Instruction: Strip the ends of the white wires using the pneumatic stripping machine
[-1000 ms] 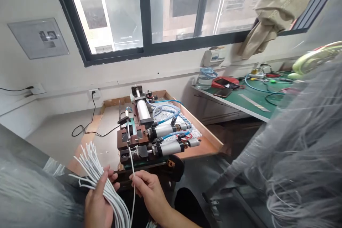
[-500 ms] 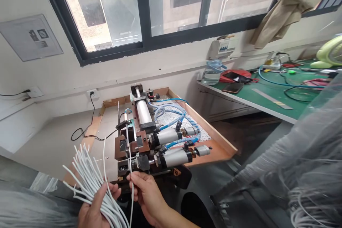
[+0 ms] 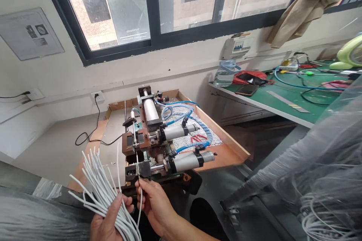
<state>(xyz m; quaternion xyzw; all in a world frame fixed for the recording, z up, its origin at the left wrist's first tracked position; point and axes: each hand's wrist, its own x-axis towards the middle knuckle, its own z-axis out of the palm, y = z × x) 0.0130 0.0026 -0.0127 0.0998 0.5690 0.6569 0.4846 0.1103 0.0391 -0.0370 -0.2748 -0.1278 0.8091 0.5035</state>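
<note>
A thick bundle of white cables [image 3: 98, 184] rests in my left hand [image 3: 110, 218], its cut ends fanning up and to the left. One cable [image 3: 118, 165] stands apart from the others beside my left thumb. My right hand [image 3: 155, 203] pinches a single white cable [image 3: 140, 207] between thumb and fingertips, just in front of a pneumatic wire-stripping machine [image 3: 151, 115]. That cable runs up past the machine's dark front jaw block [image 3: 144, 169] toward the brown rear jaws [image 3: 138, 140]. Its far tip is hard to make out among the metal parts.
Air cylinders [image 3: 183, 163] and blue hoses [image 3: 207, 131] occupy the machine's right side, within a wooden-edged tray [image 3: 226, 141]. A green table [image 3: 285, 90] at right carries a water jug [image 3: 224, 73], phone and ruler. Plastic-wrapped cables [image 3: 325, 207] stand at lower right.
The front jaw block has slid left against the single cable. The rear jaws have shifted back, opening a gap behind the front block. My left hand moved slightly right with the bundle.
</note>
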